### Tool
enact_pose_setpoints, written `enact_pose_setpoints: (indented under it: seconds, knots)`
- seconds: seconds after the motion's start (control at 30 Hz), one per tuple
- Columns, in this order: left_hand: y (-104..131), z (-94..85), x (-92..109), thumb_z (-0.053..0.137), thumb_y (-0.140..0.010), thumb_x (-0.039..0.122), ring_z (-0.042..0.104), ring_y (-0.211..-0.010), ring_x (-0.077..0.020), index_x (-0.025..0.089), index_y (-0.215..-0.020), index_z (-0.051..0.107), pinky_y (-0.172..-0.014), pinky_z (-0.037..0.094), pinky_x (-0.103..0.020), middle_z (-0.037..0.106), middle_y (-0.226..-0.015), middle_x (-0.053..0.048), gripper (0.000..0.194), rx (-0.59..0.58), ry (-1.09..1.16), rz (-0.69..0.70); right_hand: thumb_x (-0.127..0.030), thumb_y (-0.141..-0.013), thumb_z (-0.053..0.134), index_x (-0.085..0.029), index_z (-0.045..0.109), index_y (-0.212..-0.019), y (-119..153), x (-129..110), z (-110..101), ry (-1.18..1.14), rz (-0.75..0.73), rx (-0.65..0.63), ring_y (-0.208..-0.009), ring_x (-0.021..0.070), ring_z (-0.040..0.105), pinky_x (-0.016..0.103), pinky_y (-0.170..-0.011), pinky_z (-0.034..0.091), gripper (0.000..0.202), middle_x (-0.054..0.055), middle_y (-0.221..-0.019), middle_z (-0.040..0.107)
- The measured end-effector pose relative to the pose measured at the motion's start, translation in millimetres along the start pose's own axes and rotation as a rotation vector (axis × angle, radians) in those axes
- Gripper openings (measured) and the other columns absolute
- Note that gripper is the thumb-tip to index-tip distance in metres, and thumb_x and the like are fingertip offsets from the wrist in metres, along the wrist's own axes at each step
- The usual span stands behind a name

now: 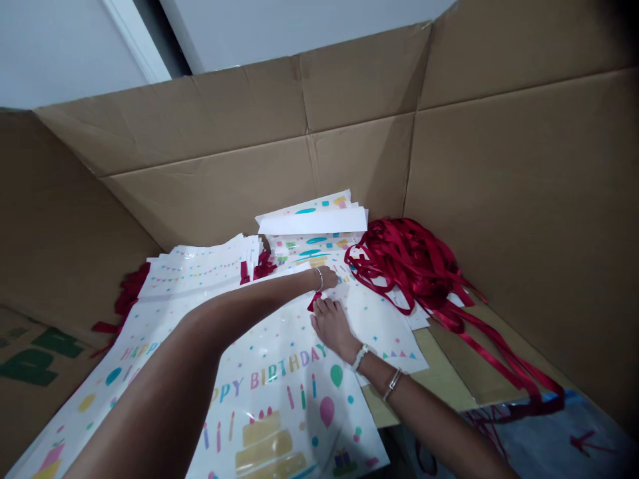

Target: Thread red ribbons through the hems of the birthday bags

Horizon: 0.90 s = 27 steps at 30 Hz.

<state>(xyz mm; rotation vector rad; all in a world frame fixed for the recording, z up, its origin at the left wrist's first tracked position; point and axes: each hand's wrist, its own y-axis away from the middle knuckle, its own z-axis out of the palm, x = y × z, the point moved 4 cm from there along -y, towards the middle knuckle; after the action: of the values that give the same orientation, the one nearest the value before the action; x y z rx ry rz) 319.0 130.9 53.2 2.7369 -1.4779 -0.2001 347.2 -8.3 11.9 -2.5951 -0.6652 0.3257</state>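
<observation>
My left hand (327, 277) reaches across the front birthday sheet (279, 332), its fingers curled near the sheet's top edge; what they hold, if anything, is hidden. Just below it, my right hand (333, 326) rests on the same sheet with its fingertips at a small red ribbon piece (314, 301). The sheet is white with "HAPPY BIRTHDAY" lettering, candles, balloons and a yellow cake. More printed sheets (190, 266) lie stacked to the left. Behind my hands stand other sheets, with a folded white edge (314, 221) on top.
A heap of dark red ribbon (409, 259) lies at the right, with strands trailing toward the lower right. More red ribbon (130, 293) shows at the left. Tall cardboard walls (224, 166) surround the back and sides. A bluish plastic surface (544, 439) is at the lower right.
</observation>
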Motion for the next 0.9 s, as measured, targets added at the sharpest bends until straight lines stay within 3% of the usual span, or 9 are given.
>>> enact_pose_setpoints:
  seconds: [0.1, 0.2, 0.3, 0.37, 0.47, 0.53, 0.6, 0.7, 0.9]
  knots:
    - [9.8, -3.8, -1.5, 0.067, -0.078, 0.008, 0.064, -0.100, -0.0246, 0.019, -0.089, 0.071, -0.086, 0.047, -0.034, 0.072, -0.108, -0.013, 0.016, -0.140, -0.097, 0.043, -0.026, -0.102, 0.048, -0.012, 0.069, -0.110, 0.7, 1.6, 3.4, -0.011, -0.019, 0.007, -0.102, 0.0270, 0.051, 0.041, -0.084, 0.037, 0.027, 0.014, -0.118, 0.067]
    - [56.1, -29.9, -26.0, 0.075, -0.081, 0.025, 0.063, -0.111, -0.0273, 0.021, -0.117, 0.067, -0.093, 0.048, -0.036, 0.067, -0.125, -0.013, 0.038, 0.028, -0.019, -0.040, -0.024, -0.101, 0.048, -0.013, 0.071, -0.110, 2.1, 3.0, 6.3, -0.002, -0.023, 0.021, -0.104, 0.0272, 0.051, 0.042, -0.084, 0.036, 0.027, 0.015, -0.120, 0.067]
    - [158.8, -56.6, -71.5, 0.058, -0.093, 0.032, 0.063, -0.111, -0.0242, 0.021, -0.118, 0.066, -0.098, 0.048, -0.035, 0.069, -0.121, -0.010, 0.028, 0.292, 0.140, -0.305, -0.023, -0.101, 0.048, -0.011, 0.070, -0.117, 3.3, 3.5, 7.3, 0.007, -0.026, 0.047, -0.104, 0.0274, 0.052, 0.042, -0.085, 0.036, 0.030, 0.015, -0.123, 0.067]
    - [253.0, -61.0, -100.6, 0.051, -0.093, 0.030, 0.065, -0.104, -0.0229, 0.020, -0.104, 0.069, -0.095, 0.048, -0.034, 0.071, -0.115, -0.009, 0.024, 0.434, 0.240, -0.671, -0.024, -0.101, 0.047, -0.010, 0.069, -0.121, 3.9, 3.1, 7.0, 0.011, -0.037, 0.060, -0.104, 0.0279, 0.052, 0.042, -0.085, 0.036, 0.032, 0.016, -0.123, 0.067]
    - [388.0, -33.3, -112.8, 0.056, -0.082, 0.031, 0.066, -0.092, -0.0235, 0.019, -0.081, 0.067, -0.084, 0.050, -0.031, 0.072, -0.094, -0.007, 0.017, 0.392, 0.466, -1.274, -0.023, -0.101, 0.046, -0.010, 0.069, -0.120, 4.9, 2.4, 5.8, 0.020, -0.044, 0.065, -0.105, 0.0284, 0.052, 0.042, -0.085, 0.036, 0.033, 0.016, -0.122, 0.067]
    - [441.5, -7.5, -99.6, 0.060, -0.076, 0.033, 0.066, -0.078, -0.0254, 0.019, -0.068, 0.064, -0.073, 0.050, -0.032, 0.070, -0.076, -0.007, 0.017, 0.318, 0.541, -1.393, -0.023, -0.101, 0.045, -0.010, 0.070, -0.118, 5.9, 2.1, 5.4, 0.030, -0.046, 0.070, -0.106, 0.0285, 0.052, 0.042, -0.085, 0.036, 0.033, 0.016, -0.122, 0.067]
    - [466.3, 16.7, -83.2, 0.062, -0.074, 0.037, 0.064, -0.071, -0.0258, 0.020, -0.065, 0.063, -0.065, 0.049, -0.032, 0.067, -0.067, -0.006, 0.019, 0.288, 0.602, -1.434, -0.023, -0.102, 0.045, -0.011, 0.071, -0.117, 7.0, 2.2, 5.8, 0.040, -0.052, 0.079, -0.106, 0.0285, 0.053, 0.042, -0.086, 0.035, 0.033, 0.015, -0.123, 0.068]
    - [468.9, 40.4, -69.0, 0.064, -0.073, 0.045, 0.065, -0.073, -0.0259, 0.021, -0.069, 0.065, -0.064, 0.049, -0.031, 0.067, -0.068, -0.004, 0.024, 0.300, 0.681, -1.460, -0.024, -0.102, 0.044, -0.012, 0.070, -0.119, 8.5, 3.2, 7.8, 0.058, -0.065, 0.098, -0.107, 0.0284, 0.053, 0.041, -0.086, 0.035, 0.034, 0.015, -0.124, 0.068]
    - [461.5, 51.5, -77.2, 0.069, -0.071, 0.052, 0.061, -0.066, -0.0223, 0.021, -0.068, 0.063, -0.058, 0.046, -0.029, 0.062, -0.061, -0.002, 0.032, 0.302, 0.802, -1.493, -0.026, -0.103, 0.043, -0.011, 0.070, -0.121, 10.2, 4.8, 9.7, 0.099, -0.087, 0.139, -0.109, 0.0282, 0.053, 0.040, -0.086, 0.035, 0.035, 0.014, -0.125, 0.068]
